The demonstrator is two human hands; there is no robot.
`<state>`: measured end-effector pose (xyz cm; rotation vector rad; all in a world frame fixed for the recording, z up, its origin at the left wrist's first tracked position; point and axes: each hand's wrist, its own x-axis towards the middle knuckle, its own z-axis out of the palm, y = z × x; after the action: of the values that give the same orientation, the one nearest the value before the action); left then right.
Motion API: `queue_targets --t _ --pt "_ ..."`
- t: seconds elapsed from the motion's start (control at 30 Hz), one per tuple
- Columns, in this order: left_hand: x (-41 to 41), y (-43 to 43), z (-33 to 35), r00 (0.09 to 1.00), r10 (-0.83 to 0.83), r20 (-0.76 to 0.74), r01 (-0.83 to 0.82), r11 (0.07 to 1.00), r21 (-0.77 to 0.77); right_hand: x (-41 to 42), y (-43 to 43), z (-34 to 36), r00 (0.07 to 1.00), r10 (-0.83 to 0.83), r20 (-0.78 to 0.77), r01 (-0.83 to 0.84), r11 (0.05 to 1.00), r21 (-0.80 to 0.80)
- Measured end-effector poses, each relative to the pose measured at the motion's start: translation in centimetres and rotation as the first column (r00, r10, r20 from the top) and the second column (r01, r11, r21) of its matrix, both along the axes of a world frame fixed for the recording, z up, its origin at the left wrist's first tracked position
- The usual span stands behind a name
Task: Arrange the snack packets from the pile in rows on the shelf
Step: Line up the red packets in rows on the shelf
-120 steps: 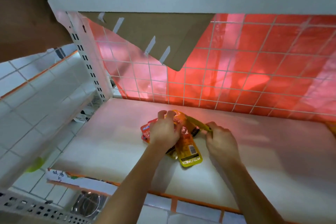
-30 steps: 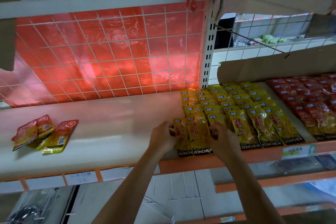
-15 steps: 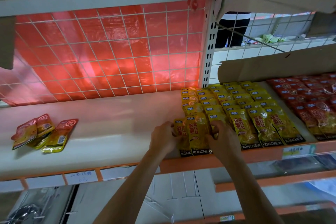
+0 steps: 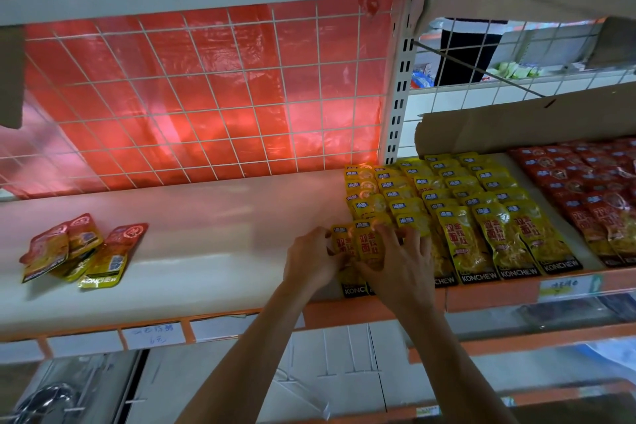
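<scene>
Head: fingers on glossy pkts

Yellow packets; red packets; white shelf, orange edge; red sheet behind white grid.

**Grips moving from the pile to the yellow rows**

Four seconds ago both grips were bunched over the pile. Now that pile is lying uncovered far to the left on the shelf, and the view is swinging right to take in the yellow rows. The left grip and right grip are working at the front packets on the rows' left corner. Over the last second the right grip is shifting leftward and spreading its fingers flat across those packets, hiding the label that was showing. The left grip is curling tighter against their left edge.
</scene>
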<state>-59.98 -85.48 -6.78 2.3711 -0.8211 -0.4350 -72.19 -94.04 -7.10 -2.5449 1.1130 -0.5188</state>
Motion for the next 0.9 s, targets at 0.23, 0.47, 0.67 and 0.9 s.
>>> queue_targets --t 0.23,0.47,0.67,0.9 --pt "0.0 -0.3 0.2 0.995 0.065 -0.072 -0.067 0.997 -0.033 0.1 0.1 -0.3 0.999 -0.03 0.013 0.03 1.0 0.002" --pt "2.4 0.5 0.5 0.967 0.202 -0.154 -0.226 0.961 -0.158 0.9 0.0 -1.1 0.993 -0.053 0.102 0.067 0.989 -0.132" --pt "3.5 -0.5 -0.1 0.994 0.088 -0.059 -0.1 0.969 -0.226 3.1 -0.5 -0.4 0.987 -0.031 0.158 0.063 0.978 -0.201" --pt "5.9 -3.1 -0.8 0.992 0.023 0.128 -0.01 0.995 -0.103 5.0 -2.4 -0.2 0.987 0.05 0.155 -0.024 0.986 -0.166"
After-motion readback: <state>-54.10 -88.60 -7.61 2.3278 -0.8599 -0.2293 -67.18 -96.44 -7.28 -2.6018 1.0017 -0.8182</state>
